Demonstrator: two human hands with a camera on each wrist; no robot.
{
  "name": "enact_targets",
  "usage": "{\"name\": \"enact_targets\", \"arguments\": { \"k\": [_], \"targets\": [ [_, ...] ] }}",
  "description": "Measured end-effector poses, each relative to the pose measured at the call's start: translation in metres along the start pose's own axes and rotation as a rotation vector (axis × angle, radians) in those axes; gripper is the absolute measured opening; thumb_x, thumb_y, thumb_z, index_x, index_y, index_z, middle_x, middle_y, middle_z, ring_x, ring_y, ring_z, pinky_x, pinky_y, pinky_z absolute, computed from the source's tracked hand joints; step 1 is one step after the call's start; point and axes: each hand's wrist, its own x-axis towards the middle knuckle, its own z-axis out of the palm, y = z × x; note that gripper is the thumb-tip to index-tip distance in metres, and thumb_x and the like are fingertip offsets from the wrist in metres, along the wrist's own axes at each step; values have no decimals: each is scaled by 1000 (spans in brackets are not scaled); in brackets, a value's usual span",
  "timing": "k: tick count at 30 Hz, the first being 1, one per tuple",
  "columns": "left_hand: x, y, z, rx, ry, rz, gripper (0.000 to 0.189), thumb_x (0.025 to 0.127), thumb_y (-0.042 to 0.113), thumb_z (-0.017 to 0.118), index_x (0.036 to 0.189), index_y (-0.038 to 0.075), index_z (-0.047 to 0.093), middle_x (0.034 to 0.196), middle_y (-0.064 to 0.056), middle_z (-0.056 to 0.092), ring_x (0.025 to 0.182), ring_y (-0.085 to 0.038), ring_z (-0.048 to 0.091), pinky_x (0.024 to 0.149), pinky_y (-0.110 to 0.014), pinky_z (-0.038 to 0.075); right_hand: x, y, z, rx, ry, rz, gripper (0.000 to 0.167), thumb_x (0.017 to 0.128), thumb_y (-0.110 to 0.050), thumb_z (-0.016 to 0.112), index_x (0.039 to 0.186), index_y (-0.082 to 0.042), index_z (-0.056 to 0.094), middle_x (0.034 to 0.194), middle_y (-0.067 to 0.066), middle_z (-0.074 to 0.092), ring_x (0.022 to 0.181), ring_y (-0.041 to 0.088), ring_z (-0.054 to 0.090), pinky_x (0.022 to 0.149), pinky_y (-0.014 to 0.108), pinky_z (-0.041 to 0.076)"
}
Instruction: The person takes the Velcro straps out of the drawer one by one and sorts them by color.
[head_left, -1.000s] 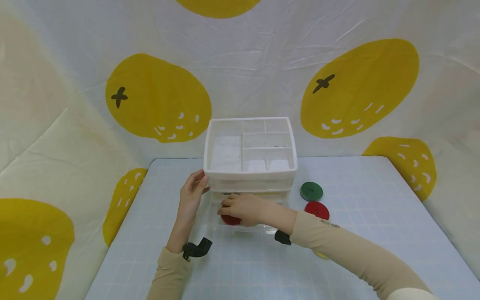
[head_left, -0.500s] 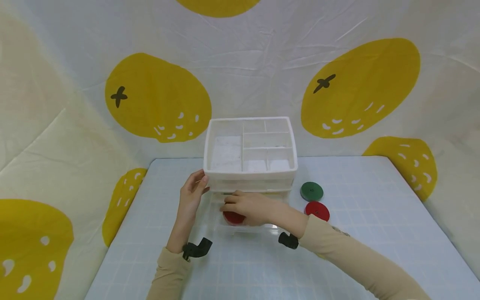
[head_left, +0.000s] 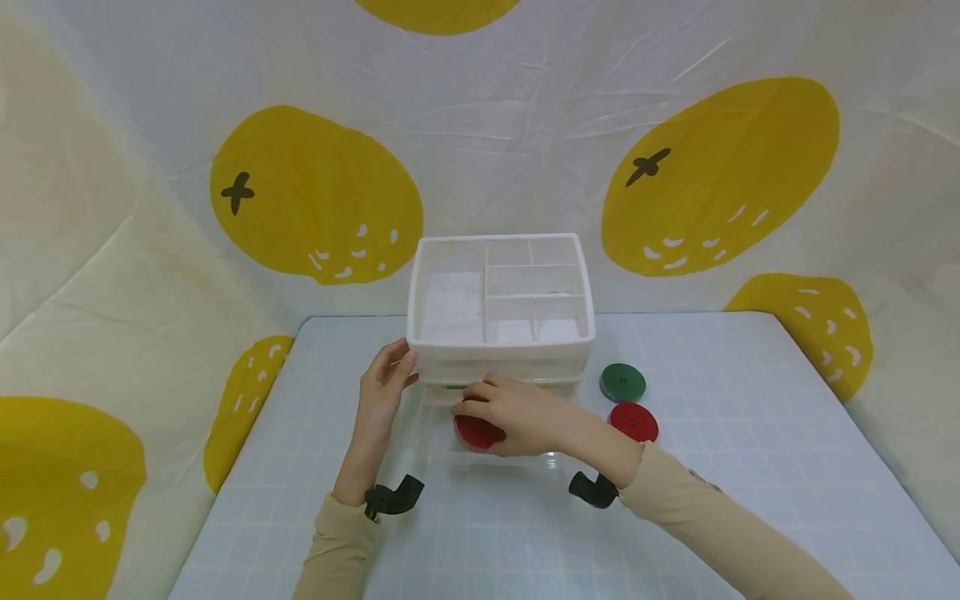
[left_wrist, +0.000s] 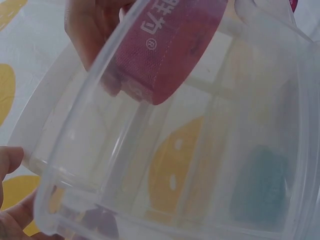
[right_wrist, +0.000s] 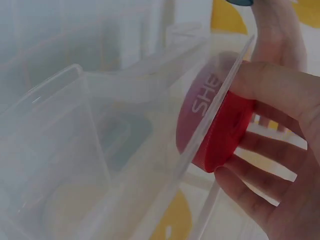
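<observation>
My right hand (head_left: 517,417) grips a red roll of tape (head_left: 477,433) between thumb and fingers, over the pulled-out clear lower drawer (head_left: 517,461) of a white organizer (head_left: 502,357). In the right wrist view the tape roll (right_wrist: 230,132) stands tilted, pale lettering on its rim, partly behind the clear drawer wall. My left hand (head_left: 385,387) rests its relaxed fingers against the organizer's left side. A blurred green shape (left_wrist: 260,187) shows through the clear plastic in the left wrist view.
To the right of the organizer, a green roll (head_left: 623,383) and another red roll (head_left: 634,422) lie flat on the pale checked tabletop (head_left: 480,542). The organizer's top has several compartments. A curtain with yellow fruit shapes (head_left: 322,196) hangs behind.
My right hand and the red tape roll have shifted slightly right over the drawer, and more of the roll shows. The left hand has stayed still.
</observation>
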Motion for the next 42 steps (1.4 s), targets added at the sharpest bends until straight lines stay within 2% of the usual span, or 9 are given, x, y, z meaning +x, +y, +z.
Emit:
{"name": "enact_targets", "arguments": {
  "k": [9,13,26,30,36,42],
  "targets": [
    [0,1,1,-12,1,0,40,94,33,61,129,15,57,126,-2,59,109,-10,59,92,-30,52,-19,9,3,87,100,86,64,77,-37,78,135,-23,53,130,0,55,119,18,48,92,32,53],
    [1,1,0,-8,2,-1,40,94,33,61,129,14,57,127,-5,59,109,-11,59,93,-31,52,-29,11,2,119,150,111,66,77,-38,79,135,-23,53,128,0,55,118,17,48,89,31,54],
    [0,1,-1,0,13,-16,39,95,31,60,129,13,56,128,-6,58,108,-9,59,94,-33,51,-64,20,11,99,315,169,70,73,-36,81,136,-25,51,133,0,53,122,18,45,84,31,56],
    [0,1,-1,7,13,-21,39,94,32,61,129,14,57,128,-6,58,108,-10,58,93,-31,51,-75,19,13,96,361,209,73,71,-36,84,136,-25,52,133,0,54,122,18,45,85,36,55],
    [1,-1,0,-9,24,5,38,94,30,61,128,14,58,125,-5,60,106,-8,60,91,-31,52,-91,19,16,78,464,251,75,67,-35,85,134,-26,53,130,0,55,119,18,46,88,42,50],
    [1,-1,1,-9,15,12,39,93,33,62,127,15,58,124,-2,60,106,-8,60,91,-31,52,-111,23,21,70,540,303,73,65,-31,86,132,-24,56,128,3,56,116,19,46,81,42,53]
  ]
}}
